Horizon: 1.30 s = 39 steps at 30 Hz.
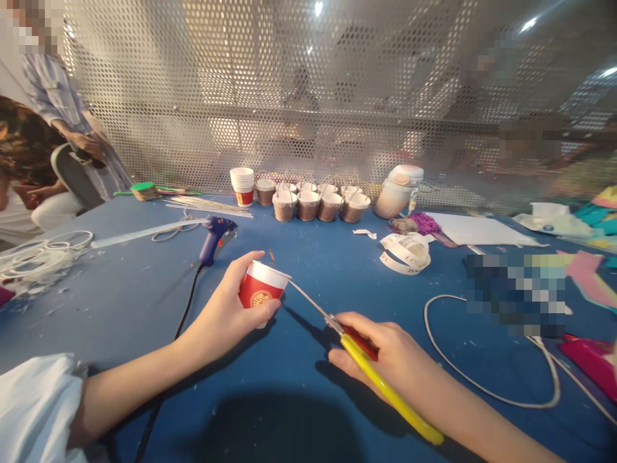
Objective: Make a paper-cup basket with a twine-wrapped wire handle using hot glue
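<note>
My left hand (236,296) is wrapped round a red and white paper cup (264,287), fingers behind it and thumb across the front. The cup tilts slightly, its white rim upward. In my right hand (373,350) is a pair of pliers (380,379) with one yellow handle and one red handle. From the pliers' jaws a thin, light-brown stick (308,297) runs up to the right side of the cup's rim. Whether the stick is fixed to the rim I cannot tell. A blue glue gun (214,238) stands on the table left of the cup.
A stack of paper cups (241,186) and several brown-wrapped cups (308,204) line the back of the blue table (299,386). A jar (398,191), a paper strip roll (405,253) and a white cord (482,399) lie rightward. The glue gun's cable (190,302) passes under my left forearm.
</note>
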Motion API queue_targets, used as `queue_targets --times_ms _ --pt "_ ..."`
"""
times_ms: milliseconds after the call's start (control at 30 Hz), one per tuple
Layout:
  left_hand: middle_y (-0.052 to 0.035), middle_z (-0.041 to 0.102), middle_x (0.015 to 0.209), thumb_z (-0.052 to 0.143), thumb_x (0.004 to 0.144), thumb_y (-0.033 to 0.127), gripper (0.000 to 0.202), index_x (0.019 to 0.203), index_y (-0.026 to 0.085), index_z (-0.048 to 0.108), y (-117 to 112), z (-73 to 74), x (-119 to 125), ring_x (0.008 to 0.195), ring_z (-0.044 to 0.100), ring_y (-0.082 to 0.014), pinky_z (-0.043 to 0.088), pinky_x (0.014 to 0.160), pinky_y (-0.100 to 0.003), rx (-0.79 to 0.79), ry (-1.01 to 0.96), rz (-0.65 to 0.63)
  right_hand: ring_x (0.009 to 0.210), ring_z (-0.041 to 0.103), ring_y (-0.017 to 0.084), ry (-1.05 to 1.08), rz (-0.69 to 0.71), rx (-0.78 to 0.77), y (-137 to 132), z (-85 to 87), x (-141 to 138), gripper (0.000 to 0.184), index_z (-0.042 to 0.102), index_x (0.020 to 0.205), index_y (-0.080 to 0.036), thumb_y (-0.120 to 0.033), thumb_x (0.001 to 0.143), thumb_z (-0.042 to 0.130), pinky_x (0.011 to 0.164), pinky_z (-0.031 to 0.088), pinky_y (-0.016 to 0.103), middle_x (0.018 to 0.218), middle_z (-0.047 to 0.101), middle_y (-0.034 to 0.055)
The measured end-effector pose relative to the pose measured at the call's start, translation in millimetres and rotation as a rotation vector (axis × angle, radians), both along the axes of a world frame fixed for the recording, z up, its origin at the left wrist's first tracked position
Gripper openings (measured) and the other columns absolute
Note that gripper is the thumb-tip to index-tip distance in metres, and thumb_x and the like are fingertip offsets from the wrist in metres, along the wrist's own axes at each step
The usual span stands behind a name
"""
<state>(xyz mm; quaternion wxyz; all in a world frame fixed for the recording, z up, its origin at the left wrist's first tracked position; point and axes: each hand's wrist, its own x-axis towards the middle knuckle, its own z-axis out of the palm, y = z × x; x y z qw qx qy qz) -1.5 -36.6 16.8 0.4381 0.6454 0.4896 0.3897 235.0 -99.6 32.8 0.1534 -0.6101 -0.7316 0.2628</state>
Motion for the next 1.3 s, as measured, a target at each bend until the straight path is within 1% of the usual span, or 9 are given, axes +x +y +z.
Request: queue_targets --times_ms 133,267,400,500,633,833,1100,1200,1300 --pt "-0.0081 0.056 0.113 0.066 0.076 0.032 0.064 0.133 0.026 0.037 0 -6.7 -2 0.085 0.063 -0.0184 0.055 0.074 -0.035 0.204 0.139 0.035 0.052 0.045 0.011 -0.024 -0.012 0.012 -1 -1.1 1 0.029 0.064 0.096 -0.026 -0.051 0.083 0.055 0.051 0.037 0.022 0.065 0.060 -0.0039" --pt "-0.0089 0.047 0.127 0.065 0.076 0.027 0.063 0.133 0.027 0.038 1 -11.0 -3 0.112 0.054 -0.0224 0.046 0.097 -0.040 0.449 0.273 0.071 0.053 0.048 0.012 -0.054 -0.016 0.064 -2 -1.0 0 0.031 0.064 0.100 -0.026 -0.050 0.083 0.056 0.052 0.038 0.023 0.068 0.064 -0.0024" --pt "-0.0088 0.046 0.128 0.064 0.075 0.025 0.062 0.131 0.027 0.039 1 -10.0 -3 0.117 0.051 -0.0235 0.043 0.100 -0.041 0.533 0.304 0.081 0.051 0.045 0.011 -0.040 -0.013 0.054 -4 0.8 -1 0.029 0.065 0.095 -0.025 -0.049 0.083 0.056 0.051 0.038 0.022 0.064 0.063 -0.0031" --pt "-0.0084 0.050 0.123 0.066 0.074 0.029 0.062 0.131 0.027 0.040 0 -5.2 -2 0.102 0.059 -0.0218 0.050 0.088 -0.037 0.385 0.240 0.078 0.049 0.042 0.010 -0.007 0.006 0.064 -5 1.9 -2 0.029 0.065 0.092 -0.024 -0.050 0.084 0.056 0.048 0.036 0.021 0.060 0.060 -0.0035" --pt "-0.0014 0.061 0.093 0.068 0.074 0.038 0.071 0.135 0.025 0.035 -1 4.0 -1 0.067 0.059 -0.0147 0.052 0.060 -0.027 -0.009 0.035 0.000 0.050 0.041 0.010 0.008 0.013 0.074 -2 2.6 -2 0.029 0.066 0.095 -0.022 -0.047 0.083 0.057 0.049 0.037 0.021 0.060 0.058 -0.0030" --pt "-0.0025 0.061 0.098 0.072 0.070 0.038 0.078 0.137 0.024 0.035 1 11.2 1 0.078 0.059 -0.0157 0.049 0.066 -0.026 -0.234 -0.205 -0.045 0.053 0.039 0.010 0.112 0.032 -0.044 3 -2.0 9 0.037 0.064 0.103 -0.022 -0.051 0.082 0.058 0.048 0.035 0.020 0.063 0.051 -0.0042" --pt "-0.0012 0.060 0.096 0.072 0.068 0.036 0.082 0.140 0.026 0.033 -3 13.8 4 0.076 0.059 -0.0153 0.049 0.068 -0.027 -0.268 -0.239 -0.041 0.050 0.036 0.006 0.311 0.136 -0.443 3 30.2 13 0.046 0.055 0.111 -0.018 -0.057 0.088 0.047 0.042 0.030 0.017 0.070 0.048 -0.0034" --pt "-0.0003 0.060 0.095 0.070 0.071 0.035 0.078 0.140 0.027 0.035 -2 12.1 1 0.075 0.058 -0.0143 0.049 0.067 -0.026 -0.241 -0.163 -0.087 0.051 0.038 0.007 0.253 0.161 -0.406 0 35.0 16 0.042 0.057 0.103 -0.018 -0.056 0.089 0.046 0.042 0.031 0.017 0.069 0.050 -0.0026" --pt "0.0018 0.060 0.087 0.068 0.072 0.033 0.075 0.140 0.028 0.036 0 10.1 -1 0.068 0.056 -0.0129 0.049 0.061 -0.024 -0.195 -0.064 -0.121 0.053 0.040 0.008 0.134 0.110 -0.195 -4 31.0 19 0.040 0.062 0.095 -0.020 -0.057 0.085 0.052 0.045 0.034 0.017 0.067 0.053 -0.0026"
